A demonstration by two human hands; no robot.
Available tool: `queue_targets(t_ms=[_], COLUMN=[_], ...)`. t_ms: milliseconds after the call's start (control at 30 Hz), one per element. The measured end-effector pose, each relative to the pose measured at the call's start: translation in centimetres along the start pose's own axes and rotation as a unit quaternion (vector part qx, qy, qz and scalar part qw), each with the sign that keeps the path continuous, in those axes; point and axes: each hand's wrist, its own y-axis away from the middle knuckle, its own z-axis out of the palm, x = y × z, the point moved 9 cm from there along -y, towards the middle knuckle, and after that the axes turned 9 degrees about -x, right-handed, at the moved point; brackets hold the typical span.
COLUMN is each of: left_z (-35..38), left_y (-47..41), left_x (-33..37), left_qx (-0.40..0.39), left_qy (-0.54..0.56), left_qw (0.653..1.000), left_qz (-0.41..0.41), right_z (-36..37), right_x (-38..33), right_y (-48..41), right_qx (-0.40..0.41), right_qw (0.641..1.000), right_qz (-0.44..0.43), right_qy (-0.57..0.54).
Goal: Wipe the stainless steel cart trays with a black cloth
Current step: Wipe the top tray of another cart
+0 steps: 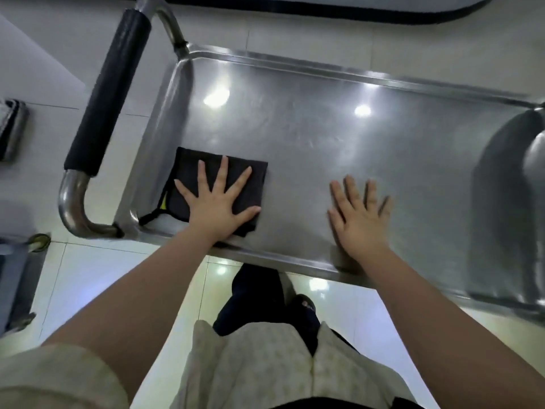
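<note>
The top tray (324, 93) of a stainless steel cart fills the middle of the head view, shiny with light reflections. A folded black cloth (191, 169) with a yellow tag lies flat in the tray's near left corner. My left hand (216, 199) presses on the cloth with fingers spread straight. My right hand (361, 215) rests flat on the bare steel near the tray's front rim, fingers straight and slightly apart, well to the right of the cloth.
The cart's push handle (109, 93) with a black foam grip curves off the tray's left end. Glossy pale floor tiles (94, 273) surround the cart. My legs and feet (265, 293) stand just below the front rim. Dark objects sit at the far left edge.
</note>
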Motion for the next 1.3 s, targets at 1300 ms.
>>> queue_targets(t_ms=[1300], left_z=[-4.9], left_y=[8.3], left_x=[19.4], left_qx=[0.161], left_qy=[-0.003], left_qw=[0.973], left_qz=[0.163], right_z=[-6.8], right_x=[1.8], right_y=[8.2], right_qx=[0.136], right_qw=[0.972], right_qz=[-0.106], right_qy=[-0.159])
